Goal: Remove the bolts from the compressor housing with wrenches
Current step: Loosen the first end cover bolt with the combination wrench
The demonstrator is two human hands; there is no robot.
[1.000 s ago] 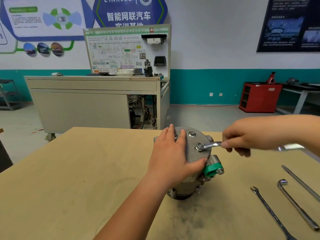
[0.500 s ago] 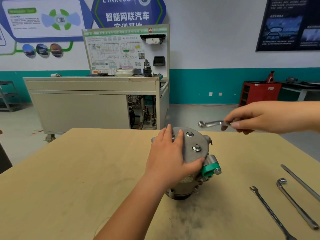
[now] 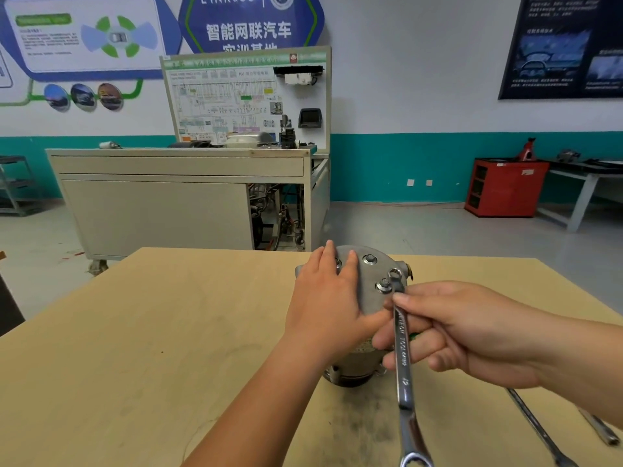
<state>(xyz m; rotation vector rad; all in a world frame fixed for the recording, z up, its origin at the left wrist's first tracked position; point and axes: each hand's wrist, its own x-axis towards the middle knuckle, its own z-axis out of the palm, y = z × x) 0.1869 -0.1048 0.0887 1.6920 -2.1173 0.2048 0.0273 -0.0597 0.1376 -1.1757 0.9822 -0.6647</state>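
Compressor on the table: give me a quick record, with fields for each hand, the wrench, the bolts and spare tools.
Left hand: flat on the compressor, steadying it
Right hand: grips the wrench mid-shaft
Wrench: ring end beside a bolt, not clearly seated
Bolts: at least two in place
Spare tools: two, on the table

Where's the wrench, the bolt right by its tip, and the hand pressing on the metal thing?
wrench [image 3: 402, 348]: head view, on the lettered middle of its shaft.
bolt [image 3: 383, 284]: head view, on top of its head.
left hand [image 3: 323, 298]: head view, on the back of the hand.
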